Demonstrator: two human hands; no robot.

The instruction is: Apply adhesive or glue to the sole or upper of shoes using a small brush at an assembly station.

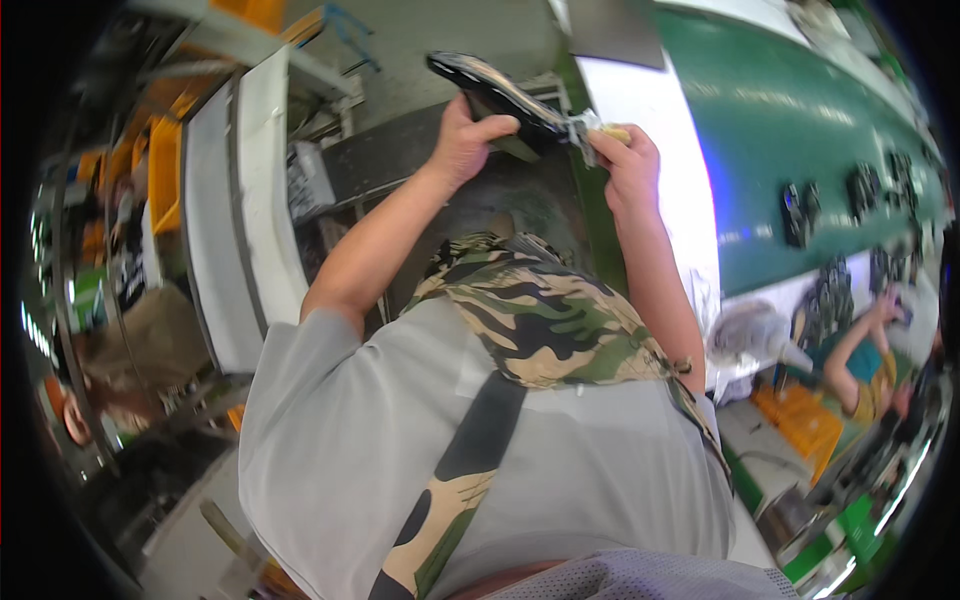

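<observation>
A black shoe (500, 92) with a tan strip along its upper face is held up in front of me, tilted down to the right. My left hand (464, 142) is closed round its near side, thumb laid along it. At the shoe's right end, my right hand (630, 168) pinches a crumpled whitish cloth (582, 128) against or close beside the shoe. A small yellowish bit shows at those fingertips; I cannot make out what it is. Which end of the shoe is toe or heel is unclear.
A green conveyor belt (745, 110) runs along my right behind a white ledge (690, 150), carrying several black shoes (797, 213). Another person's arm (850, 355) reaches in at far right. White-topped rails (265, 190) and a yellow crate (165, 175) stand left.
</observation>
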